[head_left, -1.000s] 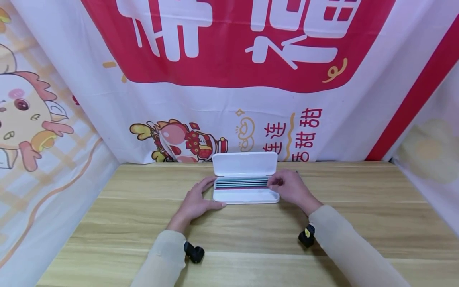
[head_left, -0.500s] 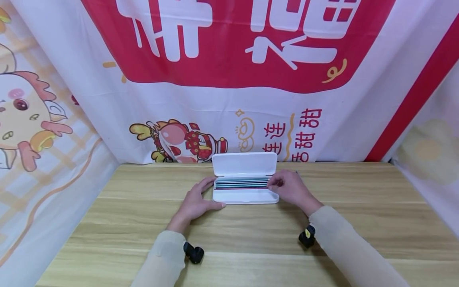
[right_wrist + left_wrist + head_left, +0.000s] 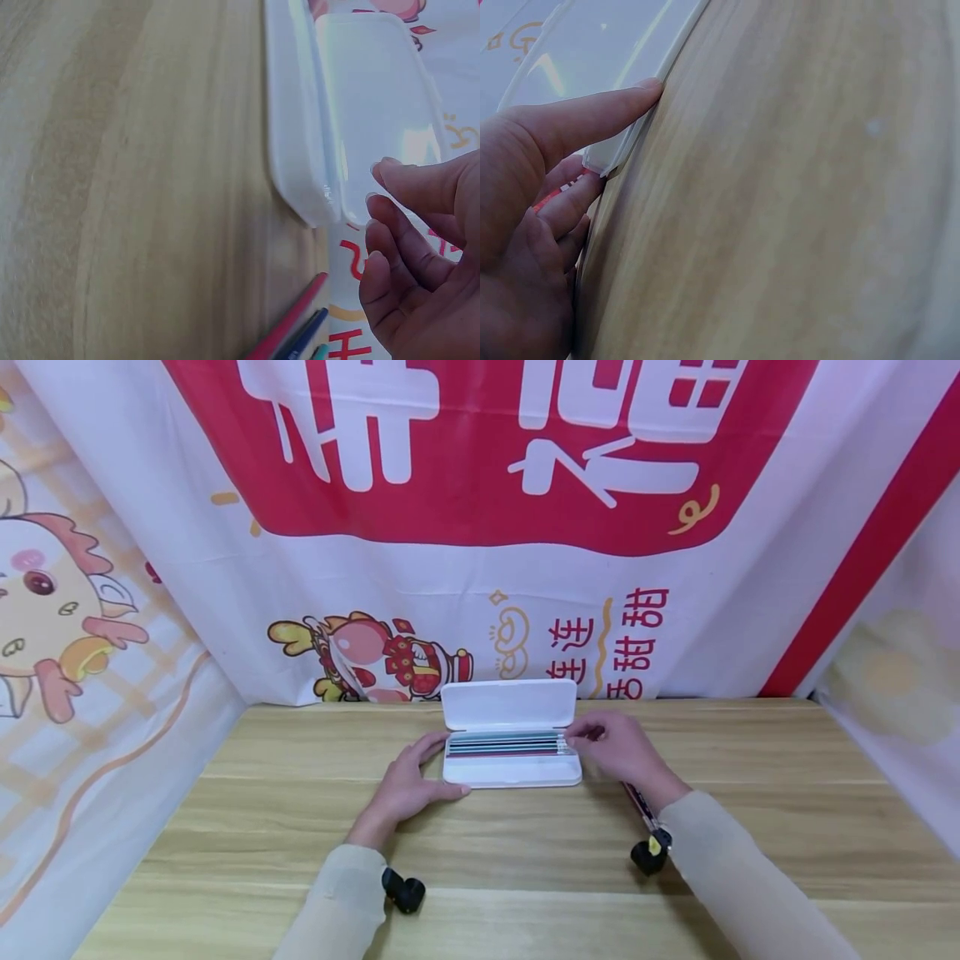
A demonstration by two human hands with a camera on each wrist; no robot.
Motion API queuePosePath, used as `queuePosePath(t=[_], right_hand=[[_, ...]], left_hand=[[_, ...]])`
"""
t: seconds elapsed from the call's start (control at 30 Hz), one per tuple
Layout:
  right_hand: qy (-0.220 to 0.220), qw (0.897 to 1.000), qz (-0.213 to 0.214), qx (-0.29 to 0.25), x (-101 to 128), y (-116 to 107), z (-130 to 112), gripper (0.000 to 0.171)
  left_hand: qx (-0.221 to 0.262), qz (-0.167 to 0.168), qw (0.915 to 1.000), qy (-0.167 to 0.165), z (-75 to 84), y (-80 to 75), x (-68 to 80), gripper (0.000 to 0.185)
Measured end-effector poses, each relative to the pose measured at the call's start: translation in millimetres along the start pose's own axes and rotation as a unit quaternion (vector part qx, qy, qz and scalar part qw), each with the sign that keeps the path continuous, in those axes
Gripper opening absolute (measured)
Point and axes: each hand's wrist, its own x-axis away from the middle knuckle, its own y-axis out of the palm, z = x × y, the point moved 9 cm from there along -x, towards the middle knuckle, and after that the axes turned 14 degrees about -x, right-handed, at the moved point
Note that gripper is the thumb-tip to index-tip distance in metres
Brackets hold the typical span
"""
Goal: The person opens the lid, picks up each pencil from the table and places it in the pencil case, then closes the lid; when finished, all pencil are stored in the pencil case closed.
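Note:
A white pencil case (image 3: pixel 513 772) lies on the table with its lid (image 3: pixel 510 705) raised. Several pencils (image 3: pixel 502 744), pale teal, dark and reddish, fill the rear part of its tray. My left hand (image 3: pixel 408 785) holds the case's left end, thumb along the front edge and fingers at the back corner. By the right end hovers my right hand (image 3: pixel 618 747), its fingers loosely curved. Nothing shows between thumb and fingertips in the right wrist view. Below that hand lie more pencils: a red one (image 3: pixel 289 322), a dark blue one (image 3: pixel 304 336) and a teal tip (image 3: pixel 321 352).
The wooden table (image 3: pixel 517 843) ends at the back against a hanging white and red printed cloth (image 3: pixel 465 568). Another printed cloth (image 3: pixel 75 610) hangs on the left. Black cameras are strapped at both wrists.
My right hand has drawn slightly right and away from the pencils' ends, which show now. Dark and red pencils have come into sight beside the right wrist. My left hand stays in place.

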Motion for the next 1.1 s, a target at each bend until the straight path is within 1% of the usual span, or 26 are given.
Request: queuePosePath(t=[0.17,0.33,0.43,0.57,0.7,0.9,1.1], right_hand=[[0.023,0.999,0.017,-0.022,12,-14,-2,0.019],[0.03,0.998,0.037,-0.039,29,-29,-6,0.029],[0.041,0.997,0.054,-0.043,40,-38,-3,0.031],[0.075,0.993,0.072,-0.055,54,-47,8,0.035],[0.095,0.991,0.076,-0.06,64,-52,25,0.039],[0.108,0.99,0.075,-0.052,77,-60,50,0.039],[0.127,0.988,0.066,-0.055,86,-69,66,0.04]], left_hand=[[-0.002,0.0,1.0,-0.004,-0.5,0.0,0.5,0.087],[-0.002,-0.001,1.0,-0.008,0.9,-0.3,1.6,0.088],[-0.003,-0.001,0.9999,-0.011,0.1,0.1,1.6,0.088],[-0.005,-0.001,0.9999,-0.012,-1.2,0.8,1.1,0.089],[-0.006,-0.001,0.9999,-0.011,-1.4,1.4,1.1,0.089],[-0.001,0.0,1.0,-0.008,-0.8,1.7,0.3,0.09],[0.003,0.001,1.0,-0.004,0.1,0.4,0.6,0.089]])
